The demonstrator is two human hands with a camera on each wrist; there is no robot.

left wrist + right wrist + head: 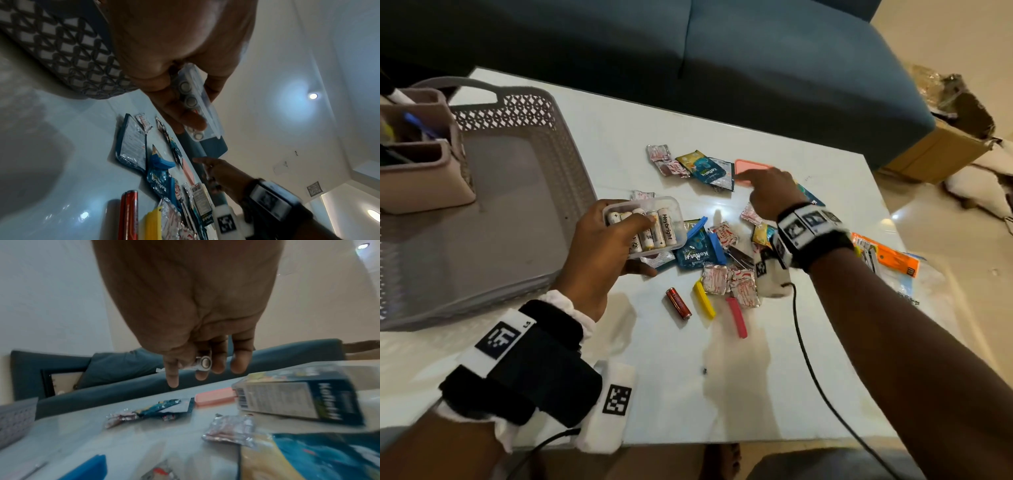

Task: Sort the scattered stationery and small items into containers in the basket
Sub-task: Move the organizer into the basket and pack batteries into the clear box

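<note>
**Item: clear battery box, held above the near-left of the scatter**

The clear plastic box sits in my left hand, thumb curled over its open top, fingers beneath, just right of the grey basket. I judge the hold is kept level and clear of the table so the box serves as a collecting tray. It is transparent, shallow, round-cornered; inside lie white cells side by side, one lettered "Heybright". The left wrist view shows their round metal ends through the wall.

My right hand hovers farther right over the pile, index finger stretched towards the pink lid. The right wrist view shows a small white cell pinched between thumb and curled fingers; I judge it is destined for the box.

Outlying, on the white table:
- red battery, loose, near side, likely next for the box;
- yellow clip and pink clip beside it;
- foil sweets and blue sachets, mid-pile;
- beige organiser with pens, standing in the basket's far-left end.
</note>
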